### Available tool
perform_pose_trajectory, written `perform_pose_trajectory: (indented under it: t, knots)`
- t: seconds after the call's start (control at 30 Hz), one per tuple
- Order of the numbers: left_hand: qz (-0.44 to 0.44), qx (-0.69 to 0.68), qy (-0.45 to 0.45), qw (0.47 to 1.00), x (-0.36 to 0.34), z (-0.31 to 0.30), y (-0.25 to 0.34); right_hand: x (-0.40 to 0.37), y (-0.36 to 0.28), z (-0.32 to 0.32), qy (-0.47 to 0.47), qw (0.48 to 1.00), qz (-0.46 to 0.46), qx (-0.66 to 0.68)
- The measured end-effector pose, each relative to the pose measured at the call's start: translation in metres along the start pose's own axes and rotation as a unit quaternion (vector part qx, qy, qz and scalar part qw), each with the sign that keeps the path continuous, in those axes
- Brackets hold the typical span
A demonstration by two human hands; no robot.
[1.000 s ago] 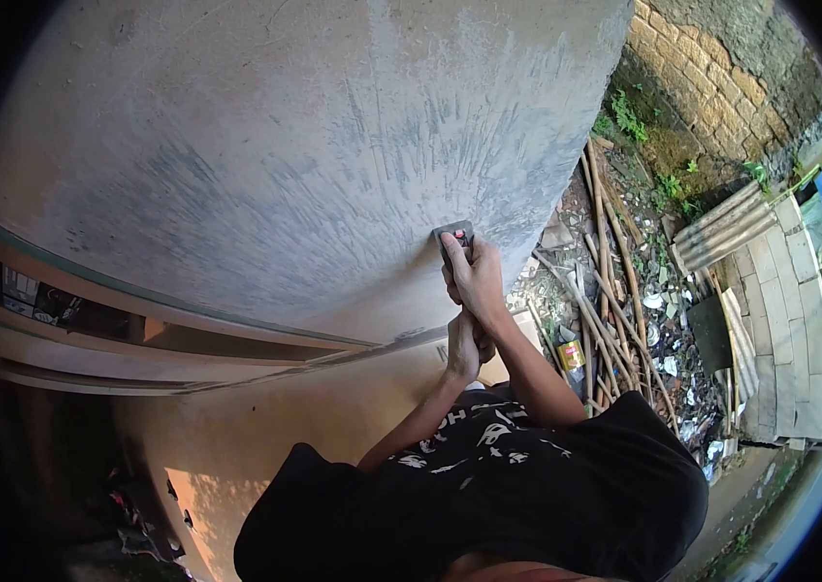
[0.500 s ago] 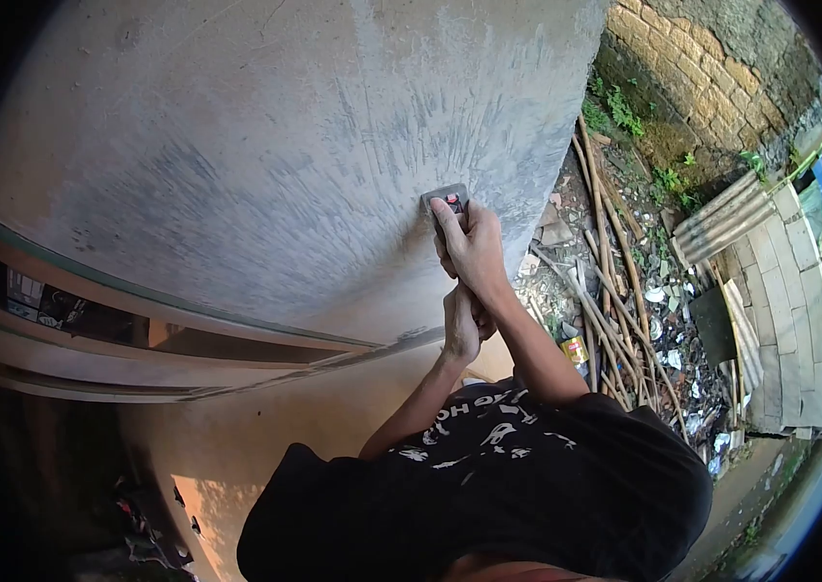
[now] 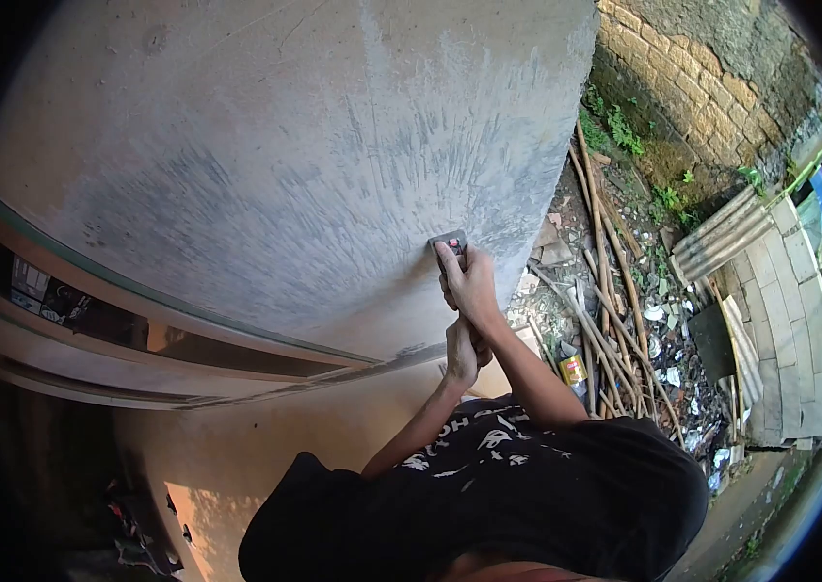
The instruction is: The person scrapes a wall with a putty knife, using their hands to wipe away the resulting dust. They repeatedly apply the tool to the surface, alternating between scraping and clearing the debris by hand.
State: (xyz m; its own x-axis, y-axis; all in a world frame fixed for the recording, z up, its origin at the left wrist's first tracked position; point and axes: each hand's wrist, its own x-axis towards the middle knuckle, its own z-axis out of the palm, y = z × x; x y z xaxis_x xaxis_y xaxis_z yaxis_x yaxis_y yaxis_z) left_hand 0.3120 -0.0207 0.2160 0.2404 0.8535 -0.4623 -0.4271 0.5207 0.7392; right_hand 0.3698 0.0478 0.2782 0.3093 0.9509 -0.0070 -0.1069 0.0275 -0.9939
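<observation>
My right hand [image 3: 470, 286] is closed on a small flat grey scraper [image 3: 449, 239] with a red and black label. Its thumb presses on the flat face, and the far edge lies against the wall [image 3: 362, 184]. Just below, my left hand [image 3: 464, 351] is closed tight against the underside of my right wrist. Whether it grips the wrist or a handle is hidden. Around the scraper, the wall is pale and dusty, with many dark grey streaks fanning outward.
A recessed window frame [image 3: 168, 335] with a green edge runs along the left. To the right, wooden poles [image 3: 614, 281] lie among rubble and litter, with a yellow packet [image 3: 573, 370]. A stone wall [image 3: 682, 68] and stacked pale blocks [image 3: 794, 339] stand beyond.
Both hands and the scraper have moved down the wall, closer to my body. My grip looks the same. The camera view has shifted slightly.
</observation>
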Motion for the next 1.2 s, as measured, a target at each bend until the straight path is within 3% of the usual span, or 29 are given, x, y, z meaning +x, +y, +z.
perform_pose_trajectory:
  t: [0.07, 0.17, 0.23, 0.33, 0.43, 0.53, 0.57, 0.73, 0.8, 0.87, 0.97, 1.2]
  knots:
    - [0.035, 0.006, -0.025, 0.999, 0.0, 0.0, 0.004, -0.002, -0.005, 0.003, -0.001, 1.0, 0.007, 0.019]
    - [0.103, 0.022, -0.078, 0.991, 0.008, 0.005, 0.033, 0.003, -0.068, 0.012, -0.028, 0.997, -0.07, 0.015]
    - [0.117, 0.034, -0.097, 0.988, 0.007, 0.006, 0.031, 0.005, -0.056, 0.01, -0.024, 0.996, -0.088, -0.005]
    - [0.045, 0.014, -0.024, 0.999, 0.012, -0.015, -0.02, 0.001, 0.016, -0.002, -0.011, 0.999, 0.002, -0.043]
    - [0.015, -0.004, -0.048, 0.999, -0.003, -0.014, -0.016, -0.007, 0.006, -0.003, -0.018, 0.999, 0.041, -0.017]
    - [0.028, -0.031, -0.033, 0.999, -0.007, -0.004, -0.011, -0.008, -0.014, -0.003, -0.013, 1.0, 0.025, -0.011]
    - [0.051, 0.027, -0.059, 0.997, -0.001, -0.006, -0.001, -0.005, -0.018, -0.005, -0.009, 1.0, 0.014, -0.008]
    - [0.112, 0.064, -0.056, 0.99, 0.015, -0.007, 0.005, 0.005, -0.015, 0.002, -0.011, 0.999, -0.035, -0.023]
    - [0.081, 0.048, -0.066, 0.993, 0.012, -0.011, 0.006, 0.001, -0.01, 0.0, -0.007, 0.999, -0.04, -0.029]
    - [0.054, 0.007, -0.082, 0.995, 0.004, -0.01, 0.01, -0.005, -0.006, -0.004, -0.094, 0.987, 0.0, 0.127]
    - [0.025, -0.049, -0.089, 0.994, -0.006, -0.015, -0.002, -0.016, -0.003, -0.009, -0.149, 0.982, 0.046, 0.109]
    - [0.047, -0.019, -0.068, 0.996, 0.009, -0.032, -0.019, -0.014, 0.018, 0.003, -0.102, 0.99, 0.052, 0.076]
